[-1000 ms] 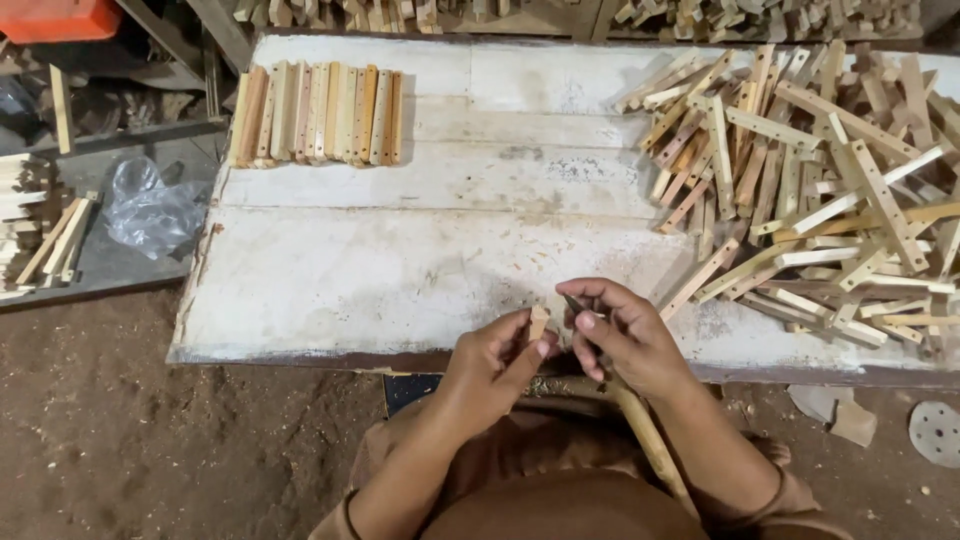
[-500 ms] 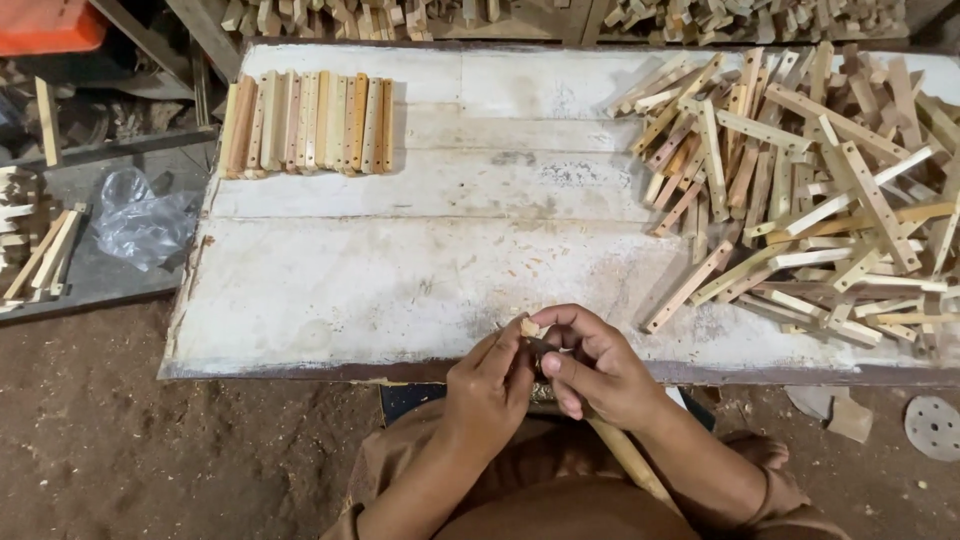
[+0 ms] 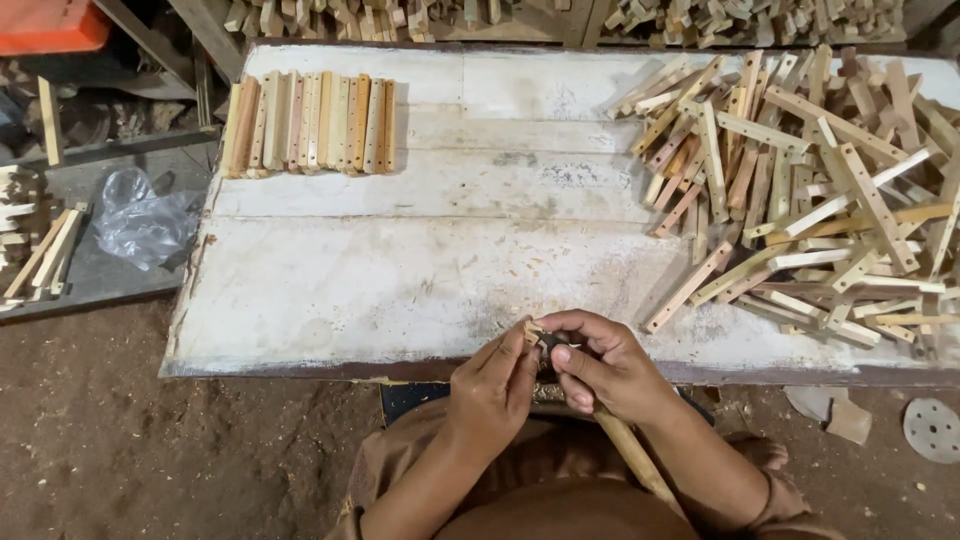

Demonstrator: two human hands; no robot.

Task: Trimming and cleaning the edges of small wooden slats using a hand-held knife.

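Note:
My left hand and my right hand meet at the near edge of a white worktable. Both grip one long wooden stick. Its upper tip shows between my fingers and its lower end runs down over my lap. My left fingers pinch the tip and my right hand wraps around the shaft just below. A small dark piece sits between my thumbs; I cannot tell what it is.
A neat row of flat wooden slats lies at the table's far left. A loose heap of drilled wooden sticks covers the right side. A crumpled plastic bag and more sticks lie on a low shelf to the left. Dirt floor below.
Both hands have shifted slightly left along the table edge while still gripping the stick. The view has tilted a little; the piles have not moved.

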